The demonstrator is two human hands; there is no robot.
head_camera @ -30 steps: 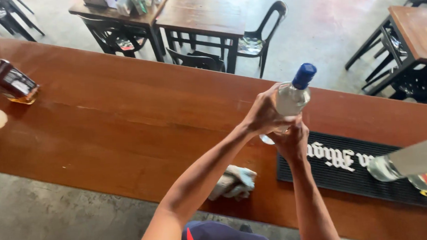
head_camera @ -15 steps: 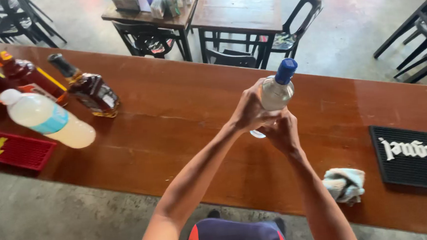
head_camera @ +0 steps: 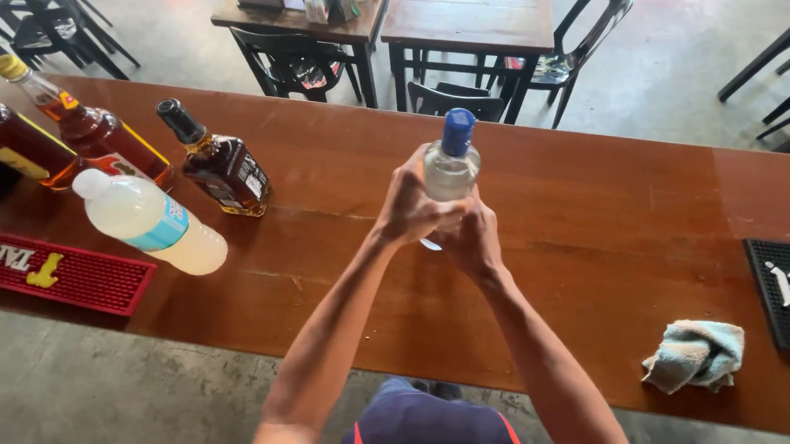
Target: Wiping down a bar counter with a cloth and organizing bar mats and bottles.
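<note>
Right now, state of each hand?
Left hand: closed on the clear bottle with blue cap.
Right hand: closed on the same bottle, lower on its body.

Bare wooden tabletop (head_camera: 595,210) lies open around my hands. To my left stand a cloudy plastic bottle (head_camera: 153,223) and dark square-shouldered glass bottle (head_camera: 220,166); a crumpled pale-blue cloth (head_camera: 696,354) lies right.

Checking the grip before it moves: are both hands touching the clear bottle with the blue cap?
Touching. The head view shows the left hand and right hand wrapped around the clear bottle.
</note>
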